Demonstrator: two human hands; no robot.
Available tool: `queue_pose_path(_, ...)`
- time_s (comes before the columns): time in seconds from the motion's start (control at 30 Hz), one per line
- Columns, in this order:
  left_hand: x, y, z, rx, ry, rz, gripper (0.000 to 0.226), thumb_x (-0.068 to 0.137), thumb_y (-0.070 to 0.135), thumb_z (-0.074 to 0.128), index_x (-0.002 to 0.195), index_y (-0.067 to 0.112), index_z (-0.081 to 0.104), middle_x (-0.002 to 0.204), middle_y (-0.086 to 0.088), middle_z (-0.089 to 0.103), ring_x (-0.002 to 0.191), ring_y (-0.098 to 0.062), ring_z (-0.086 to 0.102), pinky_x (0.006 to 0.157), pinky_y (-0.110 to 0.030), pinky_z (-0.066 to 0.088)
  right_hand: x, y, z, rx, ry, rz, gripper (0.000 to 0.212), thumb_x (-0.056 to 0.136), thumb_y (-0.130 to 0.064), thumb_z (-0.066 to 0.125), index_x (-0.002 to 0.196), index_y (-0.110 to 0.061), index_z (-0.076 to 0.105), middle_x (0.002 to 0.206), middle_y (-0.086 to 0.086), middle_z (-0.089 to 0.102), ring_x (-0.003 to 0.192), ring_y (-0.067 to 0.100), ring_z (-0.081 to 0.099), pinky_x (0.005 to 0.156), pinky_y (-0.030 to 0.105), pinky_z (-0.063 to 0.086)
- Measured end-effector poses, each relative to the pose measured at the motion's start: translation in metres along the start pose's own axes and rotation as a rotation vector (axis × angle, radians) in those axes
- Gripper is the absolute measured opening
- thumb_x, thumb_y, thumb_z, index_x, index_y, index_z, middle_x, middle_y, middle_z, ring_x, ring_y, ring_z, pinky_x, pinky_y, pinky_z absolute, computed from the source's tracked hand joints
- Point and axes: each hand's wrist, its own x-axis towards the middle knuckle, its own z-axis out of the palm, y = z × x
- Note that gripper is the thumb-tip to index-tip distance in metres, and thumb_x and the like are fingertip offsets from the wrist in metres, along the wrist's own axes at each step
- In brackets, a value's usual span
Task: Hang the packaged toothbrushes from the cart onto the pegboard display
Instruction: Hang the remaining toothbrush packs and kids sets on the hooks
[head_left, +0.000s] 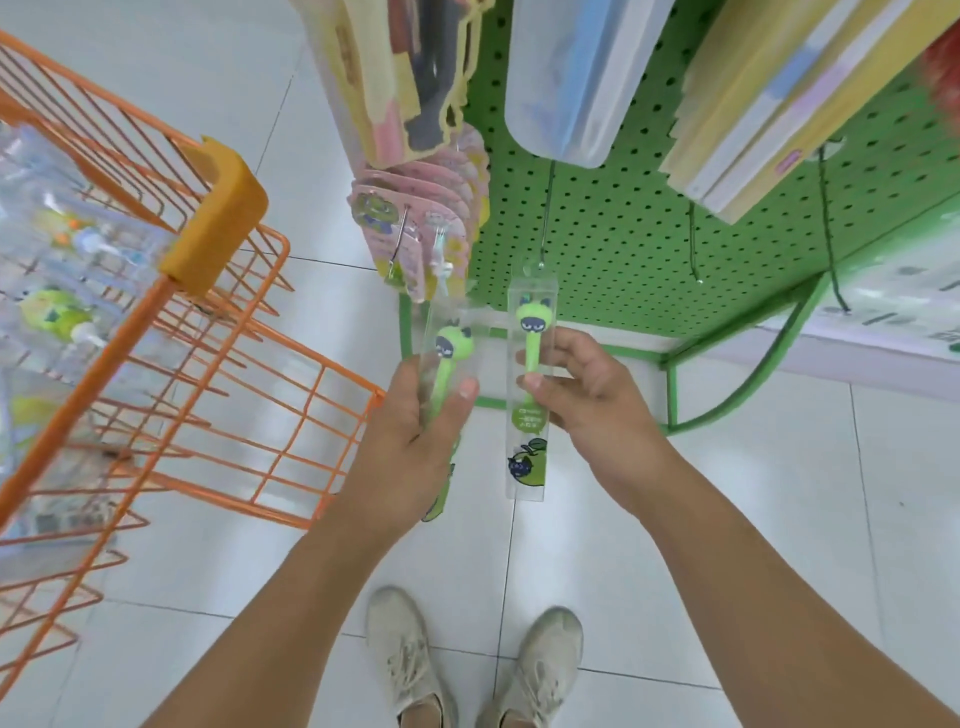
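Observation:
My left hand (415, 441) grips a clear packaged green toothbrush (448, 343) with a cartoon cat head, held upright. My right hand (587, 389) pinches a second, similar packaged toothbrush (530, 452) by its middle; its top tab sits just under a bare metal peg (545, 218) on the green pegboard (623, 228). The orange wire cart (228, 364) stands at the left and holds several more clear toothbrush packs (62, 312).
Pink carded packs (415, 228) hang on a peg left of the bare one. Two more bare pegs (693, 244) stick out to the right. Large packages (582, 73) hang overhead. The green rack frame (670, 384) meets the white tiled floor; my shoes (467, 665) are below.

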Motion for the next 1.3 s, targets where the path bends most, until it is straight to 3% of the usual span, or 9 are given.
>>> queue_pose_path(0.07, -0.003, 0.000, 0.001, -0.014, -0.017, -0.012, 0.034, 0.094, 0.055, 0.038, 0.115, 0.034, 0.053, 0.093, 0.002, 0.057, 0.076, -0.004, 0.051, 0.071, -0.004, 0.042, 0.003, 0.003, 0.002, -0.001, 0.005, 0.017, 0.030, 0.096, -0.002, 0.063, 0.116, -0.025, 0.061, 0.120, 0.000, 0.068, 0.096, 0.016, 0.066, 0.075, 0.018, 0.054)
queue_pose_path(0.17, -0.005, -0.003, 0.001, 0.010, -0.013, 0.007, 0.046, 0.096, 0.059, 0.029, 0.123, 0.032, 0.054, 0.096, 0.019, 0.061, 0.088, 0.003, 0.057, 0.077, -0.009, 0.044, 0.007, 0.008, 0.001, 0.000, 0.000, 0.021, 0.033, 0.096, -0.001, 0.063, 0.120, -0.023, 0.060, 0.123, 0.003, 0.066, 0.101, 0.018, 0.067, 0.081, 0.023, 0.055)
queue_pose_path(0.43, 0.001, -0.007, 0.006, 0.015, -0.012, 0.007, 0.041, 0.094, 0.061, 0.032, 0.115, 0.035, 0.055, 0.098, -0.019, 0.054, 0.079, -0.013, 0.051, 0.074, -0.033, 0.050, 0.006, 0.018, -0.002, 0.020, -0.005, 0.000, 0.035, 0.097, -0.001, 0.061, 0.129, -0.015, 0.057, 0.129, 0.009, 0.065, 0.102, 0.017, 0.066, 0.085, 0.026, 0.055)
queue_pose_path(0.57, 0.003, -0.006, 0.006, -0.048, -0.015, 0.011, 0.049, 0.094, 0.059, 0.032, 0.118, 0.023, 0.054, 0.075, 0.007, 0.052, 0.074, -0.005, 0.051, 0.063, -0.012, 0.045, 0.012, 0.013, -0.002, 0.039, 0.015, -0.007, 0.033, 0.098, 0.000, 0.059, 0.126, -0.019, 0.058, 0.129, 0.007, 0.065, 0.099, 0.015, 0.067, 0.083, 0.026, 0.056)
queue_pose_path(0.67, 0.003, -0.007, 0.002, -0.070, -0.047, -0.014, 0.066, 0.087, 0.074, 0.035, 0.127, 0.024, 0.052, 0.094, 0.019, 0.061, 0.090, 0.001, 0.060, 0.083, -0.017, 0.046, 0.017, 0.009, 0.000, 0.029, 0.030, 0.008, 0.031, 0.098, -0.002, 0.059, 0.121, -0.023, 0.060, 0.127, 0.005, 0.066, 0.097, 0.011, 0.066, 0.077, 0.022, 0.055)
queue_pose_path(0.87, 0.002, 0.000, 0.003, -0.151, -0.141, -0.025, 0.024, 0.091, 0.052, 0.051, 0.101, 0.030, 0.055, 0.091, 0.008, 0.065, 0.093, -0.017, 0.065, 0.083, -0.023, 0.051, 0.064, -0.003, -0.008, -0.139, 0.065, 0.059, 0.028, 0.098, -0.009, 0.062, 0.122, -0.023, 0.063, 0.122, -0.005, 0.068, 0.113, 0.014, 0.063, 0.104, 0.036, 0.048)
queue_pose_path(1.03, 0.005, -0.002, 0.002, -0.148, -0.177, -0.006, 0.051, 0.094, 0.053, 0.056, 0.109, 0.004, 0.056, 0.097, -0.016, 0.062, 0.091, -0.024, 0.059, 0.083, -0.032, 0.047, 0.101, -0.025, -0.013, -0.235, 0.169, 0.093, 0.044, 0.104, -0.029, 0.054, 0.147, -0.023, 0.048, 0.142, -0.007, 0.055, 0.132, 0.016, 0.049, 0.117, 0.044, 0.038)
queue_pose_path(1.17, 0.004, -0.006, 0.002, -0.135, -0.255, -0.002, 0.037, 0.098, 0.045, 0.054, 0.115, 0.012, 0.060, 0.108, -0.022, 0.062, 0.087, -0.025, 0.051, 0.081, -0.039, 0.044, 0.096, -0.024, -0.010, -0.236, 0.249, 0.163, 0.051, 0.105, -0.044, 0.048, 0.150, -0.022, 0.044, 0.153, -0.003, 0.046, 0.137, 0.019, 0.046, 0.117, 0.043, 0.038)
queue_pose_path(1.3, 0.005, -0.013, 0.004, -0.144, -0.238, 0.001, 0.023, 0.097, 0.037, 0.058, 0.114, 0.022, 0.064, 0.108, -0.005, 0.071, 0.094, -0.026, 0.063, 0.085, -0.027, 0.052, 0.046, -0.028, -0.007, 0.016, 0.219, 0.199, 0.043, 0.099, -0.046, 0.058, 0.127, -0.014, 0.064, 0.123, 0.001, 0.070, 0.109, 0.018, 0.068, 0.097, 0.038, 0.056)
